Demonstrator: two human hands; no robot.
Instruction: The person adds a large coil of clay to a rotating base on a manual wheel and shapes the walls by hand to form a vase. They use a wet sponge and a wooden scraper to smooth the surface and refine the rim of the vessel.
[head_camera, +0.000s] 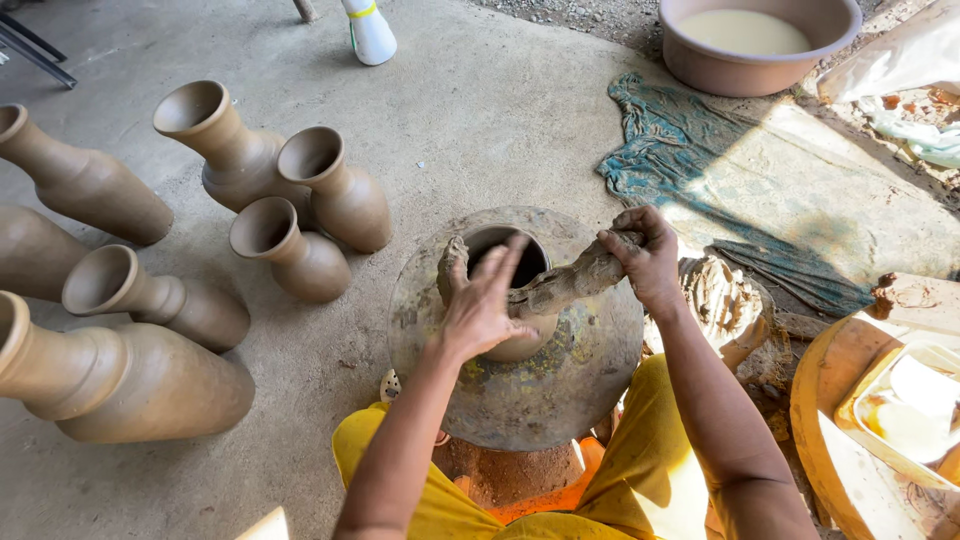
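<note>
The person sits low in yellow clothes (660, 470), and a big round clay pot (520, 380) stands between the knees. It is dark and rests on an orange stand (520, 490). The pot's mouth (505, 262) is at the top and looks like a dark hole.

The left hand (485, 300) lies on the rim of the mouth with its fingers spread wide and flat. It presses on soft wet clay there. The right hand (645, 255) is closed tight around one end of a thick roll of wet clay (570, 285). The roll reaches from that hand down to the rim, where it touches the left hand.

Just right of the pot sits a lump of wet clay (725, 300). Farther right is a yellow tub (860, 420) with a pale tray inside.

On the left, many tall clay vases (250, 170) lie and stand on the grey floor (480, 110). Some touch each other. They all have wide open tops.

Behind the pot a blue-green cloth (660, 160) lies flat on the floor. Far back is a pink bowl (750, 65) full of pale liquid. A white bottle (370, 35) stands far back too, well apart from the pot.
</note>
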